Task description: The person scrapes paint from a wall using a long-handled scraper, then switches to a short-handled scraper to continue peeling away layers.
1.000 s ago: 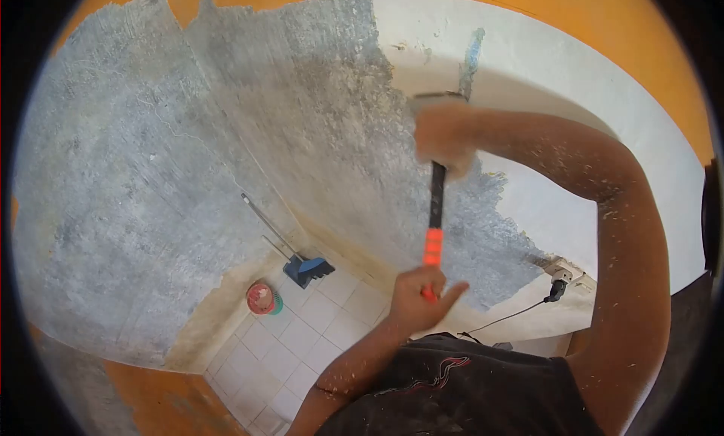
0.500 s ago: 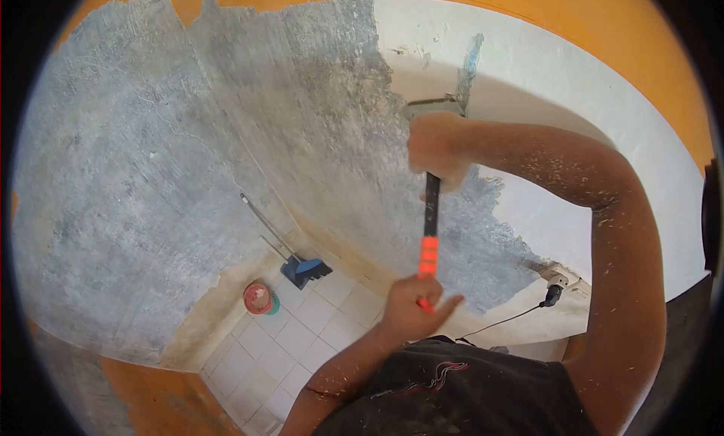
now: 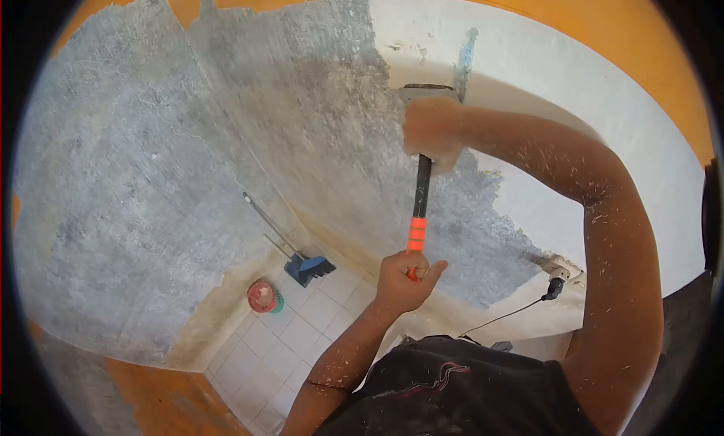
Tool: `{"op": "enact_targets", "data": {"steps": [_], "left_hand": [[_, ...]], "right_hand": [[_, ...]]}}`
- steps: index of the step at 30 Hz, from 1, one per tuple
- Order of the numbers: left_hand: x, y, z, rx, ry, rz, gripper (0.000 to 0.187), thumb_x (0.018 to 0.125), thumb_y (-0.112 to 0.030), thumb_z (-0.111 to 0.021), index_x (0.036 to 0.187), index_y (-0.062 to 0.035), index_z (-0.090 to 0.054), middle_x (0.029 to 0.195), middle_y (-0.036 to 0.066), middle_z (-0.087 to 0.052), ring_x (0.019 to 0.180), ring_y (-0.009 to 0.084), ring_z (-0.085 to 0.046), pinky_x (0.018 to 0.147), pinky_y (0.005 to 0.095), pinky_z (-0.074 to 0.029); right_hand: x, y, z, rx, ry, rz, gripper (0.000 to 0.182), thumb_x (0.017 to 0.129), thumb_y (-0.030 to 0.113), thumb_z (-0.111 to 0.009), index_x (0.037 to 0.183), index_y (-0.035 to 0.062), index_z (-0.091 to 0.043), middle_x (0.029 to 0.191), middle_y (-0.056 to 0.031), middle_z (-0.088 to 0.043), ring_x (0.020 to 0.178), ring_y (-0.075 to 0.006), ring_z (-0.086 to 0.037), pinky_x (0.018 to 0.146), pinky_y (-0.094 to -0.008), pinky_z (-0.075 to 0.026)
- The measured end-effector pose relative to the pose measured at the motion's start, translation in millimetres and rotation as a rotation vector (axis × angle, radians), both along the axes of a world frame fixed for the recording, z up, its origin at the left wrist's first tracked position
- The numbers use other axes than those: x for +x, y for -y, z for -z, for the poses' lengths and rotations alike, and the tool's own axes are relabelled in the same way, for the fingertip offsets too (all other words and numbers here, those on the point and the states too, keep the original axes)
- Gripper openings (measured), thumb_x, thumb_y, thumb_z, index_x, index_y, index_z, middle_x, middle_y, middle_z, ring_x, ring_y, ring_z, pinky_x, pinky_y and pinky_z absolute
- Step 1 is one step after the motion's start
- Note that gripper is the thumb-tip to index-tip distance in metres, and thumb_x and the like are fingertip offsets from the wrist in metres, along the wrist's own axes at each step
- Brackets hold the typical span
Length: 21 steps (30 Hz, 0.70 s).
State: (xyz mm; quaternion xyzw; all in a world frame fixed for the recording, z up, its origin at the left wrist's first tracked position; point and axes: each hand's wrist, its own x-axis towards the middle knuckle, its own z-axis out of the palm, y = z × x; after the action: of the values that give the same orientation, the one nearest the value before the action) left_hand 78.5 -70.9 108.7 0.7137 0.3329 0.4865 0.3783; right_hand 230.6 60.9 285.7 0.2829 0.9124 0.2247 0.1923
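Observation:
Both my hands are on a long-handled scraper (image 3: 422, 191) with a black shaft and an orange grip. My right hand (image 3: 434, 128) is closed near the scraper's head, somewhat blurred. My left hand (image 3: 406, 280) wraps the orange end of the handle, thumb pointing out. The wide grey head lies up against the wall, where white paint (image 3: 520, 52) borders bare grey plaster (image 3: 317, 97); my right hand hides part of it. Pale flakes speckle both forearms and my dark shirt.
A blue dustpan and brush (image 3: 308, 269) lean in the corner on white floor tiles (image 3: 260, 353). Beside them stands a red and green bucket (image 3: 264, 296). At the lower right, a black plug (image 3: 554, 287) with a cable sits in a wall socket (image 3: 560, 272).
The scraper and both hands have moved upward and slightly left along the wall. More of the scraper's head shows above my right hand.

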Motion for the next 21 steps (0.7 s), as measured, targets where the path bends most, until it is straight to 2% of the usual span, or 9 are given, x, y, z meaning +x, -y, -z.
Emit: {"op": "enact_targets", "data": {"steps": [2,4,6,8,10,12,14,17,21], "left_hand": [[-5.6,12.1,-8.3,0.059,0.029,-0.002,0.046,0.069,-0.008,-0.078,0.054,-0.0077,-0.035,0.052,0.001,-0.035,0.047,0.01,-0.03,0.044,0.025,-0.029],[-10.0,28.8,-18.3,0.07,0.074,0.185,0.049,0.072,-0.005,-0.074,0.053,-0.0082,-0.029,0.049,0.0,-0.032,0.048,0.0083,-0.028,0.044,0.025,-0.027],[-3.3,18.0,-13.4,0.089,0.109,0.182,0.048,0.073,-0.004,-0.073,0.053,-0.008,-0.029,0.049,-0.001,-0.03,0.048,0.0084,-0.027,0.044,0.0253,-0.026],[0.2,-2.1,7.2,0.062,-0.006,-0.006,0.049,0.071,-0.002,-0.074,0.053,-0.0093,-0.029,0.049,-0.002,-0.031,0.048,0.0079,-0.027,0.044,0.025,-0.027],[-2.8,-0.9,12.9,0.036,0.051,0.035,0.049,0.07,-0.003,-0.075,0.053,-0.0096,-0.029,0.05,-0.002,-0.031,0.048,0.0077,-0.028,0.044,0.0249,-0.026],[-6.7,20.2,-2.9,0.086,0.146,0.187,0.047,0.07,-0.008,-0.077,0.053,-0.0063,-0.033,0.05,0.004,-0.035,0.047,0.011,-0.029,0.043,0.0267,-0.029],[-0.4,20.8,-10.3,0.025,0.075,0.183,0.047,0.07,-0.008,-0.077,0.053,-0.0062,-0.033,0.05,0.004,-0.035,0.046,0.0112,-0.03,0.043,0.0271,-0.029],[9.6,-7.6,12.0,-0.002,0.008,-0.025,0.049,0.069,-0.01,-0.079,0.053,-0.0075,-0.033,0.05,0.003,-0.035,0.046,0.0109,-0.03,0.043,0.0264,-0.03],[-2.0,23.9,-8.1,0.053,0.136,0.147,0.052,0.069,-0.008,-0.078,0.051,-0.0093,-0.029,0.048,-0.001,-0.035,0.045,0.0086,-0.028,0.042,0.0262,-0.025]], "right_hand": [[2.5,8.8,2.5,-0.022,0.0,-0.011,0.019,0.058,0.035,-0.065,0.06,0.0167,-0.061,0.061,-0.0046,-0.06,0.061,-0.0299,-0.061,0.055,-0.0412,-0.049],[0.2,7.4,-1.2,-0.051,-0.007,-0.018,0.019,0.057,0.035,-0.065,0.059,0.0167,-0.061,0.061,-0.0047,-0.06,0.061,-0.03,-0.061,0.055,-0.041,-0.049],[3.1,2.5,-8.3,-0.027,0.072,0.015,0.02,0.057,0.035,-0.065,0.059,0.0161,-0.061,0.061,-0.0055,-0.06,0.064,-0.0295,-0.062,0.055,-0.0415,-0.049],[2.0,4.2,0.0,-0.011,0.015,0.095,0.021,0.057,0.035,-0.066,0.06,0.0151,-0.062,0.062,-0.0061,-0.06,0.066,-0.0296,-0.062,0.056,-0.0417,-0.049],[3.5,3.9,3.4,0.021,-0.06,0.058,0.02,0.055,0.034,-0.067,0.06,0.0151,-0.062,0.062,-0.0062,-0.06,0.066,-0.0301,-0.062,0.056,-0.042,-0.049],[-2.0,-4.9,-11.4,0.05,-0.012,0.044,0.02,0.055,0.034,-0.067,0.06,0.0153,-0.062,0.062,-0.006,-0.06,0.066,-0.0301,-0.062,0.056,-0.0421,-0.049],[-5.8,-11.4,-16.2,0.064,0.041,0.038,0.02,0.055,0.034,-0.067,0.059,0.0156,-0.062,0.062,-0.0057,-0.06,0.066,-0.0302,-0.062,0.057,-0.0421,-0.049],[0.8,-2.6,1.7,0.032,0.068,0.072,0.02,0.054,0.035,-0.067,0.059,0.016,-0.062,0.062,-0.0054,-0.06,0.066,-0.0303,-0.061,0.057,-0.0422,-0.049],[2.1,-0.3,-8.3,0.031,0.012,0.055,0.021,0.055,0.036,-0.067,0.059,0.0159,-0.061,0.06,-0.0053,-0.06,0.066,-0.0299,-0.061,0.057,-0.0419,-0.049]]}}
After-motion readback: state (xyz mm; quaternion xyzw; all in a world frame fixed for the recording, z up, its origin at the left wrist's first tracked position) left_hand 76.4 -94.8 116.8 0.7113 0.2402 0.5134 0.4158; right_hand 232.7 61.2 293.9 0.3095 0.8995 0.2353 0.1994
